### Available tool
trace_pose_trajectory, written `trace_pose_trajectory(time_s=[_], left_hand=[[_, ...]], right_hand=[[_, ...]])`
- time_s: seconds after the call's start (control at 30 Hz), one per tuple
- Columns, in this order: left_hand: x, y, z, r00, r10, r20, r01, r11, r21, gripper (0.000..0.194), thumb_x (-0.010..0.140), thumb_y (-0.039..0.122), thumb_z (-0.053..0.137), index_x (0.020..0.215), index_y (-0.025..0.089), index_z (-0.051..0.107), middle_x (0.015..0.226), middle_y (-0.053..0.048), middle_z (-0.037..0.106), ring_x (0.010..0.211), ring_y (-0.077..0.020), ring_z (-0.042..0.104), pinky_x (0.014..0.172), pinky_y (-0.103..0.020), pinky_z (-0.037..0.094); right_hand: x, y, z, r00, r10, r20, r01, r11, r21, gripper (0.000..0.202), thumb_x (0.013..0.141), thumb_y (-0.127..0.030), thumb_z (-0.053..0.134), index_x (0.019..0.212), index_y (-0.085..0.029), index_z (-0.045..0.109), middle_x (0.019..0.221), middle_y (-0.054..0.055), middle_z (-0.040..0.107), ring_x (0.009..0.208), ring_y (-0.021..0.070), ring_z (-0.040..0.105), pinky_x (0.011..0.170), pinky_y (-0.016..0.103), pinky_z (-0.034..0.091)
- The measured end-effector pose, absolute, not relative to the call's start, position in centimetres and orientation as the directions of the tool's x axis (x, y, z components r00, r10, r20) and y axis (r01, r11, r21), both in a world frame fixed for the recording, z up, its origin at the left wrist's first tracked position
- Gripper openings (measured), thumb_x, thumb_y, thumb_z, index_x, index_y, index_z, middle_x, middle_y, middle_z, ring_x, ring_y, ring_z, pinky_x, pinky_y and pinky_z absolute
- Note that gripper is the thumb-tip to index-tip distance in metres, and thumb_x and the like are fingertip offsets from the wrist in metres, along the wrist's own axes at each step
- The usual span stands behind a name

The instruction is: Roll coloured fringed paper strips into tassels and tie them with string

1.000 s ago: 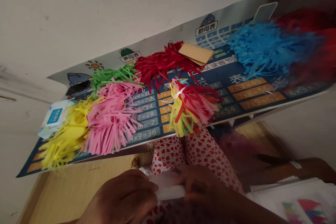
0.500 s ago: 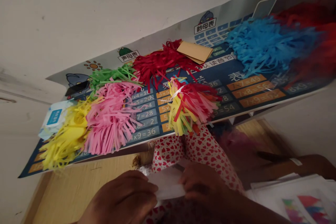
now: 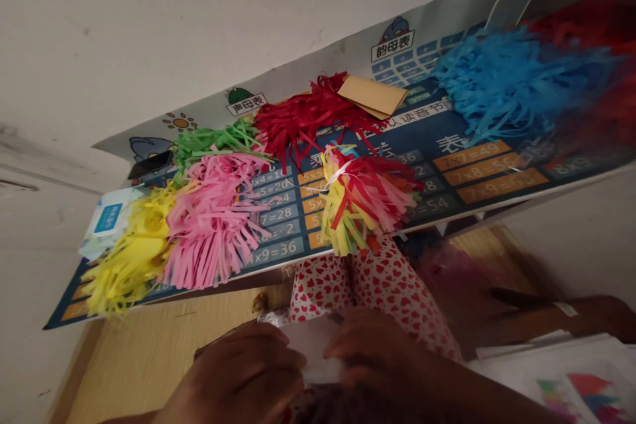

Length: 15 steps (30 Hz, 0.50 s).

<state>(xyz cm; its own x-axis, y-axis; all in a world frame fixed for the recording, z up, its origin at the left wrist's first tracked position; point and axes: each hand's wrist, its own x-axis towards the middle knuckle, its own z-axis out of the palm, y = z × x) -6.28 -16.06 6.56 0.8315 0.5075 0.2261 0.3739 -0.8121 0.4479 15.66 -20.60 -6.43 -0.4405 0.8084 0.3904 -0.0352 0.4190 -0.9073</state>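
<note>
Low in the head view, over the lap, my left hand (image 3: pixel 243 371) and my right hand (image 3: pixel 370 351) both grip a whitish, translucent sheet like a plastic bag (image 3: pixel 318 348), one at each side. Its lower part and most fingertips are hidden. Beyond the hands, near the table's front edge, lies a multicoloured bundle of paper strips (image 3: pixel 370 195) tied with a white string. Pink fringed strips (image 3: pixel 213 225) and yellow strips (image 3: pixel 129 252) lie to the left, and red strips (image 3: pixel 303 116) behind.
A printed multiplication mat (image 3: pixel 273 252) covers the table. Green strips (image 3: pixel 213 142), a tissue pack (image 3: pixel 112 218), folded tan card (image 3: pixel 372 96) and blue strips (image 3: pixel 517 86) lie on it. Blurred red strips are at far right. White printed packages (image 3: pixel 561 371) stand at lower right.
My right hand has moved slightly left, closer to my left hand, so less of the whitish sheet shows between them. The whole view has shifted a little; the table things lie as before.
</note>
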Motion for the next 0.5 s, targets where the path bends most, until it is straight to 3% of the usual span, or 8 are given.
trace_pose_trajectory(time_s=[0.13, 0.23, 0.3, 0.5], left_hand=[[-5.6, -15.7, 6.3, 0.816, 0.518, 0.258, 0.369, -0.809, 0.458, 0.03, 0.1, 0.024, 0.039, 0.091, 0.018, 0.067, 0.084, -0.005, 0.073, 0.08, -0.0142, 0.067, 0.08, -0.023, 0.056], [-4.6, -15.4, 7.3, 0.827, 0.515, 0.224, 0.377, -0.804, 0.459, 0.032, 0.1, 0.024, 0.038, 0.091, 0.017, 0.068, 0.08, -0.004, 0.072, 0.075, -0.014, 0.067, 0.077, -0.024, 0.057], [-4.3, -15.4, 8.1, 0.835, 0.517, 0.188, 0.398, -0.805, 0.44, 0.033, 0.1, 0.023, 0.037, 0.09, 0.017, 0.068, 0.08, -0.004, 0.072, 0.075, -0.0144, 0.067, 0.076, -0.024, 0.057], [-4.1, -15.7, 7.8, 0.827, 0.513, 0.23, 0.388, -0.817, 0.427, 0.03, 0.099, 0.021, 0.04, 0.087, 0.016, 0.067, 0.077, -0.004, 0.071, 0.071, -0.0146, 0.066, 0.069, -0.024, 0.055]], right_hand=[[15.8, -21.1, -6.7, -0.444, 0.844, 0.299, 0.005, 0.336, -0.942, 0.032, 0.094, -0.043, 0.056, 0.119, -0.021, 0.058, 0.11, 0.007, 0.068, 0.102, 0.0162, 0.062, 0.09, 0.027, 0.047], [15.6, -20.9, -6.0, -0.461, 0.845, 0.27, 0.008, 0.309, -0.951, 0.024, 0.094, -0.042, 0.056, 0.109, -0.024, 0.061, 0.107, 0.005, 0.068, 0.098, 0.0164, 0.064, 0.084, 0.025, 0.049], [15.4, -20.6, -5.4, -0.437, 0.83, 0.346, 0.019, 0.393, -0.919, 0.017, 0.096, -0.038, 0.052, 0.096, -0.025, 0.063, 0.098, 0.003, 0.071, 0.091, 0.0156, 0.066, 0.08, 0.024, 0.05], [15.2, -20.0, -4.5, -0.254, 0.805, 0.536, 0.068, 0.567, -0.821, 0.011, 0.096, -0.03, 0.055, 0.089, -0.025, 0.063, 0.088, -0.001, 0.074, 0.083, 0.0118, 0.069, 0.08, 0.021, 0.05]])
